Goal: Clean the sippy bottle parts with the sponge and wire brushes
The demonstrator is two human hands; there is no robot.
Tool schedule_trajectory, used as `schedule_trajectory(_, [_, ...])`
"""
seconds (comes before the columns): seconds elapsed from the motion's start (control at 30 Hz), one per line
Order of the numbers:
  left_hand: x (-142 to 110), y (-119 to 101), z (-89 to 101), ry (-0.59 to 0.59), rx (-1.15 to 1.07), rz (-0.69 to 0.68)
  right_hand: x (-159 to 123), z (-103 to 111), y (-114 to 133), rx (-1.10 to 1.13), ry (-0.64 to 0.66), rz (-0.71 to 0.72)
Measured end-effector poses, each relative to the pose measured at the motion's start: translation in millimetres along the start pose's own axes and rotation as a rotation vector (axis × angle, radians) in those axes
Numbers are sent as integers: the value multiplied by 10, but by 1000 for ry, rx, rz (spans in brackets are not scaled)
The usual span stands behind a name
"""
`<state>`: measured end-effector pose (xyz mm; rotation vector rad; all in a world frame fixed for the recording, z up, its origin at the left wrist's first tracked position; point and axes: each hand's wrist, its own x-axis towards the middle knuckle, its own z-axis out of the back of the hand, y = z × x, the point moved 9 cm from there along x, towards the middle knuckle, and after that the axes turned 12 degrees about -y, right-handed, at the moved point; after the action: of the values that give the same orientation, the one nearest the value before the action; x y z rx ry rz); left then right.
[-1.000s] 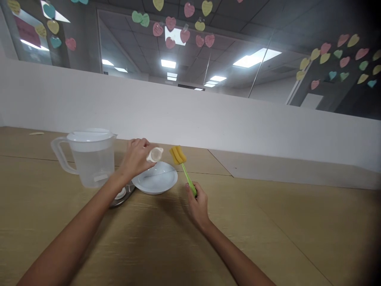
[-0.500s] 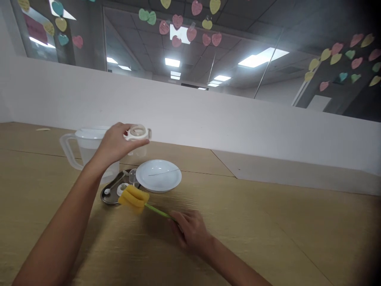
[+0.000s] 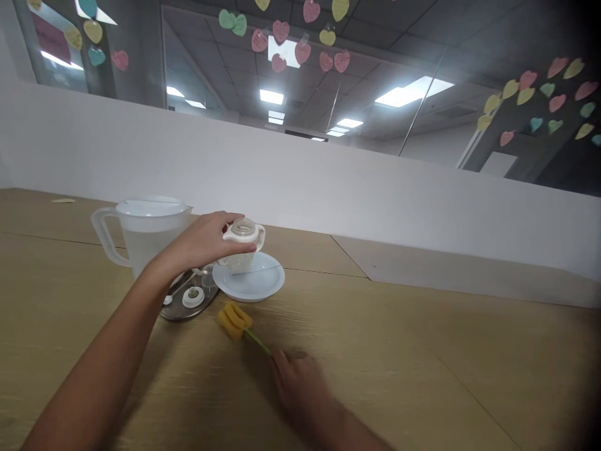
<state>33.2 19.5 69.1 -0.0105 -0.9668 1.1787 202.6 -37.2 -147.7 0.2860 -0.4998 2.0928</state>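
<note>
We can read no words, brands or numbers: marks on heart-shaped notes (image 3: 342, 61) on glass (image 3: 366, 119) too small for us to make out.

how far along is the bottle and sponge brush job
Done: the bottle looks open, and a white ring lies on the metal tray.
In hand: the left hand holds the bottle by the white bowl; the right hand holds the sponge brush, outside the bottle.
Left: probably any brushing inside, then refitting parts. Whether the inside is clean, I can't tell.
</note>
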Motion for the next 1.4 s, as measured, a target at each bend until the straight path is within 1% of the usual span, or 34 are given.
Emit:
schedule_trajectory(0.17, [-17, -29, 26, 19, 16, 2, -146, 8, -323, -82, -6, -48])
schedule_trajectory(0.27, [-27, -41, 32, 29, -11, 12, -242, -18, -540, -84, 3, -64])
schedule_trajectory(0.4, [-19, 5, 21, 51, -24, 29, -280, -108, -962, -82, 95, -139])
schedule_trajectory(0.5, [-7, 50, 31, 52, -3, 38, -206, -184, -1347, -93, 183, -233])
schedule_trajectory(0.57, [0, 70, 55, 36, 14, 43, -106, -240, -1580, -94, 239, -302])
schedule_trajectory(0.67, [2, 77, 75, 29, 14, 50, 168, -308, -1792, -103, 259, -343])
schedule_trajectory(0.83, [0, 65, 63, 47, 13, 30, 758, -474, -1965, -106, 255, -420])
schedule_trajectory(0.93, [-3, 79, 72, 42, 25, 17, 1020, -544, -2092, -109, 247, -505])
schedule_trajectory(1.03, [-15, 95, 74, 56, 22, 15, 1126, -561, -2250, -121, 236, -610])
schedule_trajectory(1.17, [-21, 109, 110, 47, 45, 29, 1125, -513, -2374, -129, 179, -704])
schedule_trajectory(1.27, [-8, 116, 150, 15, 77, 43, 1136, -508, -2309, -112, 126, -705])
schedule_trajectory(1.4, [1, 114, 139, 18, 88, 46, 1253, -645, -2006, -23, 113, -603])
